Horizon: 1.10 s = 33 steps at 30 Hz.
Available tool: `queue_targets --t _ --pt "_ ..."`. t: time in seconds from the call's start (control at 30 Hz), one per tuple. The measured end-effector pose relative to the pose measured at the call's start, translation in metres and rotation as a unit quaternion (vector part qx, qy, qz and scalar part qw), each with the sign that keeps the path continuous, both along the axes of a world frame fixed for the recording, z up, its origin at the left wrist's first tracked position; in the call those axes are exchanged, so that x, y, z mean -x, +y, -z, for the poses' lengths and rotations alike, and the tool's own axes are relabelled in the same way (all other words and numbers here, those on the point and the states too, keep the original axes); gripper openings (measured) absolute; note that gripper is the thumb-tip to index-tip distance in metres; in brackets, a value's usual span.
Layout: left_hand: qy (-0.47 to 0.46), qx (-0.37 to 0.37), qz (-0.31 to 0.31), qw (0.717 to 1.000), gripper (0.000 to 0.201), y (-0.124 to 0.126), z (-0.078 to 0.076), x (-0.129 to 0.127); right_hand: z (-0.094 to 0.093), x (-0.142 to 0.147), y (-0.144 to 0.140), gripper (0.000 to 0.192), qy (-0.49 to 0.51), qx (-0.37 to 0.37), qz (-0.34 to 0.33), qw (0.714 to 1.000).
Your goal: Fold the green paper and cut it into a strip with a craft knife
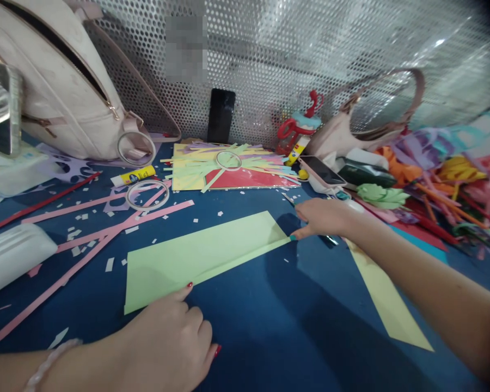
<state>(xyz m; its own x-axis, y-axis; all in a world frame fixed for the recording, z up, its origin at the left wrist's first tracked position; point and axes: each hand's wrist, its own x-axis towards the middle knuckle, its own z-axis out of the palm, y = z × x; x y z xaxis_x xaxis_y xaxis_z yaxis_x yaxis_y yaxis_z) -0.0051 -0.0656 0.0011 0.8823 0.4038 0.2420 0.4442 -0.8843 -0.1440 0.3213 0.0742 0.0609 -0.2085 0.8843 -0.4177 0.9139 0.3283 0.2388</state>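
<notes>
Basically, a folded light green paper sheet (196,256) lies flat on the blue surface (269,326), centre of view. Left hand (171,337) at the near left, fingers curled into a loose fist, index fingertip pressing the sheet's near edge; nothing gripped. Right hand (322,218) reaches in from the right, fingers mostly folded, one fingertip pressing the sheet's far right corner; grips nothing that I can make out. A dark slim object lies partly under that hand, can't tell what. A yellow paper triangle (387,299) lies under the right forearm. Pink paper strips (106,228) and a tape ring (147,195) sit left of the sheet, glue stick (133,176) just beyond. Far centre: a stack of cut coloured paper (228,169), and a black phone (221,115) propped upright against the perforated metal wall (310,49). A pink bag (53,92) is far left, with a pile of paper scraps (445,179) far right.
</notes>
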Motion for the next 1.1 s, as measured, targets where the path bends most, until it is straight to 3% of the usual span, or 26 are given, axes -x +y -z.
queue_targets --t 0.13,0.23,0.33,0.43,0.63,0.9,1.1 --pt "0.012 0.011 0.017 1.000 0.028 0.003 0.001 0.000 -0.008 -0.008 -0.013 0.023 0.133 -0.022 -0.061 0.989" --pt "0.020 0.016 0.038 0.999 0.031 0.005 -0.002 -0.002 -0.008 0.005 -0.037 0.020 0.187 -0.079 -0.170 0.964" --pt "0.015 0.020 0.046 0.999 0.031 0.005 -0.005 -0.002 0.003 0.028 -0.065 0.016 0.125 -0.150 -0.344 0.918" --pt "0.005 0.032 0.051 0.998 0.028 0.005 -0.006 0.001 0.017 0.046 -0.081 0.018 0.055 -0.203 -0.418 0.884" --pt "-0.004 0.053 0.068 0.996 0.026 0.006 -0.011 0.004 0.032 0.049 -0.077 0.023 0.075 -0.276 -0.410 0.866" --pt "-0.018 0.092 0.069 0.993 0.024 0.009 -0.010 0.007 0.029 0.052 -0.076 0.022 0.113 -0.243 -0.399 0.877" --pt "-0.013 0.112 0.072 0.991 0.022 0.012 -0.003 0.009 0.031 0.061 -0.076 0.026 0.115 -0.301 -0.433 0.842"
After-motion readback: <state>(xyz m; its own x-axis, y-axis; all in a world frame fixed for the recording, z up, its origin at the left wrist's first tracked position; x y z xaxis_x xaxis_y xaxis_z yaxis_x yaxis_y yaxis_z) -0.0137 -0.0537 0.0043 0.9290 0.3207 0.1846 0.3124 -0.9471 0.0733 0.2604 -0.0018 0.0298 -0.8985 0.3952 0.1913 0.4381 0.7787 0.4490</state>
